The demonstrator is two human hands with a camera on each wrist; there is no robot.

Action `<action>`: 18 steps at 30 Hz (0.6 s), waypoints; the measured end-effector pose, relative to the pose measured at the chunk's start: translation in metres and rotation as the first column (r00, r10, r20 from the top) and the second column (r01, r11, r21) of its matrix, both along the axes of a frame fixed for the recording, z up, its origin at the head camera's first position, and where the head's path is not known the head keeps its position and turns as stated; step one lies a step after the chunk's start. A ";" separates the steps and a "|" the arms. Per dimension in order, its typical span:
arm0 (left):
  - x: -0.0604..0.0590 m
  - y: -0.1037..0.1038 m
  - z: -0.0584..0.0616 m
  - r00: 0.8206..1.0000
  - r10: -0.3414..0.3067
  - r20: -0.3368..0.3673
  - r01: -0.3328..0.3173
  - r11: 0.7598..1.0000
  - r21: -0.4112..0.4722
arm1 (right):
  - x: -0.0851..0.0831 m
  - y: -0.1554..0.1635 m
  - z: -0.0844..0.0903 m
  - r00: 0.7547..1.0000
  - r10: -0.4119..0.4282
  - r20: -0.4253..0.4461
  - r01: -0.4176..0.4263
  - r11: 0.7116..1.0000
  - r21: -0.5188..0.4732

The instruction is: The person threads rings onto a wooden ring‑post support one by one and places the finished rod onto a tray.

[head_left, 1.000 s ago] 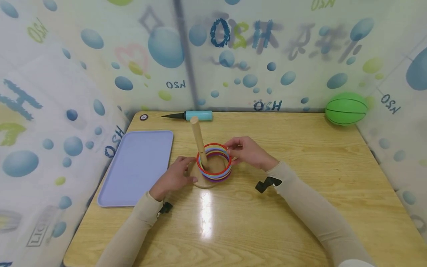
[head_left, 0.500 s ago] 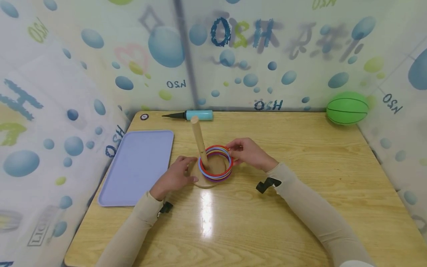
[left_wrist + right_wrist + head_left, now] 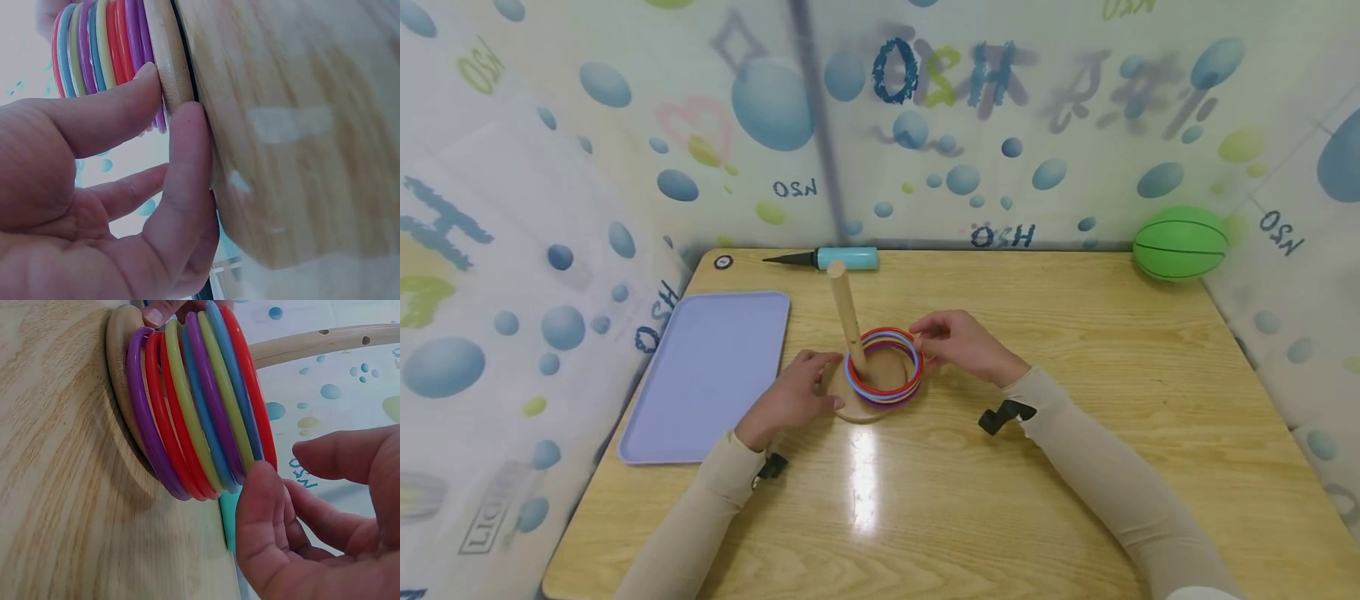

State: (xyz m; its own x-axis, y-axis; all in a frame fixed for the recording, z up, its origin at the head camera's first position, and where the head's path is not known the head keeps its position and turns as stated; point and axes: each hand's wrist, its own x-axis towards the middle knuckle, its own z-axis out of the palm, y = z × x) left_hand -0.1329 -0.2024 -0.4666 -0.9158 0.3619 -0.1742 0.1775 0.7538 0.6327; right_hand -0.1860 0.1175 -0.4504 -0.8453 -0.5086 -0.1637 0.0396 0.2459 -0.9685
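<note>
The left hand point(image 3: 94, 206) pressed straight fingers against the wooden base point(image 3: 172, 56), contact only the wrist view showed. The right hand point(image 3: 958, 342), fingers loosely open, touched the top red ring of the stacked rings point(image 3: 883, 367). The peg point(image 3: 847, 315) stood upright, leaning slightly left. On the surface point(image 3: 1075, 333), a tray point(image 3: 707, 375) lay left, a pump point(image 3: 827, 259) behind, a ball point(image 3: 1180, 242) far right.

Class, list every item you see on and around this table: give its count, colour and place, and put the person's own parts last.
Table: one, light wood, underneath everything.
Tray: one, lilac, left side.
Pump: one, teal with black tip, back edge.
Ball: one, green, back right corner.
Peg stand: one, wooden, centre.
Rings: eight, red, blue, green, purple, stacked round the peg.
Left hand: touches the stand's base.
Right hand: fingertips at the top rings.
</note>
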 end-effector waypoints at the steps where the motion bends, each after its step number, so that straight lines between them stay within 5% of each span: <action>1: 0.000 0.000 0.001 1.000 -0.006 -0.006 0.006 1.000 0.000 | 0.000 0.000 0.001 1.000 -0.003 -0.004 0.003 1.000 0.001; 11: 0.000 -0.005 0.007 1.000 -0.001 0.029 0.001 1.000 0.011 | 0.002 0.001 0.012 0.987 -0.029 -0.159 0.045 0.995 0.094; 18: 0.009 -0.023 0.016 0.999 0.040 0.031 -0.042 0.996 0.075 | 0.006 -0.006 0.023 0.947 0.003 -0.322 0.025 0.996 0.084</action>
